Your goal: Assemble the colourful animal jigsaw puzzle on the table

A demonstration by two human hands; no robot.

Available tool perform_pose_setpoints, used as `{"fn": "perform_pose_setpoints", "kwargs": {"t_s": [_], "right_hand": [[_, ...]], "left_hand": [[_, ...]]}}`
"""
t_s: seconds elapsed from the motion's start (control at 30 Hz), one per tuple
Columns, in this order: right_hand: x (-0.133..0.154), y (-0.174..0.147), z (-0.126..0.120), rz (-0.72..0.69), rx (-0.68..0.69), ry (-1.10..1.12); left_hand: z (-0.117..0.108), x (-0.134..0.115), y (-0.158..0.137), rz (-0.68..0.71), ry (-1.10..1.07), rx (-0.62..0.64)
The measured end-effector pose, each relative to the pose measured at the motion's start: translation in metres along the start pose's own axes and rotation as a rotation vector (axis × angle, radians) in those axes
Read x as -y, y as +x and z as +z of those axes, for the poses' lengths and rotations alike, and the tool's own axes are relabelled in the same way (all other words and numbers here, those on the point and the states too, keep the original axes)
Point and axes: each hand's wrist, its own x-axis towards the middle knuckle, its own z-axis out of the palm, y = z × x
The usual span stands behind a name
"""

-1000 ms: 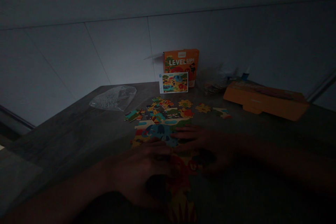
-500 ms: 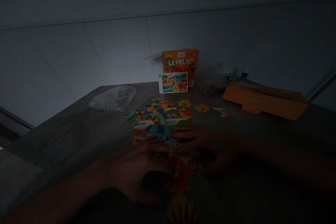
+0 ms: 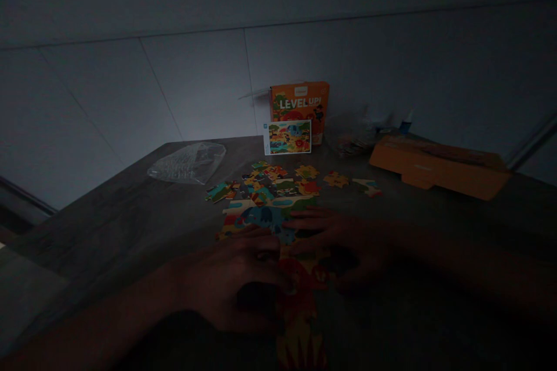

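Note:
A partly joined jigsaw puzzle with a blue elephant and a red lion lies on the grey table in dim light. My left hand rests on its left side, fingers stretched out over the pieces, thumb apart below. From the right, my right hand lies across the puzzle with its fingers spread and pointing left. Both hands cover part of the picture between them. Loose puzzle pieces lie just beyond the joined part, several of them overlapping. Pieces with yellow and dark red shapes run toward me below the hands.
At the back stands an orange puzzle box, with a picture card leaning on it. A clear plastic bag lies at left; another bag, a small bottle and an orange box lid or tray are at right.

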Motion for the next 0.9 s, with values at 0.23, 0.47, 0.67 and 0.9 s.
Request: {"fn": "perform_pose_setpoints", "kwargs": {"t_s": [0.23,0.47,0.67,0.9], "right_hand": [[0.0,0.0,0.0,-0.01,-0.002,-0.002],[0.001,0.0,0.0,-0.002,-0.011,-0.007],[0.001,0.0,-0.001,0.009,-0.004,0.001],[0.0,-0.001,0.0,0.01,-0.013,0.004]], "left_hand": [[0.0,0.005,-0.001,-0.023,0.011,0.007],[-0.006,0.023,-0.005,-0.129,0.08,-0.054],[-0.005,0.055,-0.017,-0.289,0.26,-0.118],[-0.002,0.079,-0.022,-0.37,0.332,-0.208]]}}
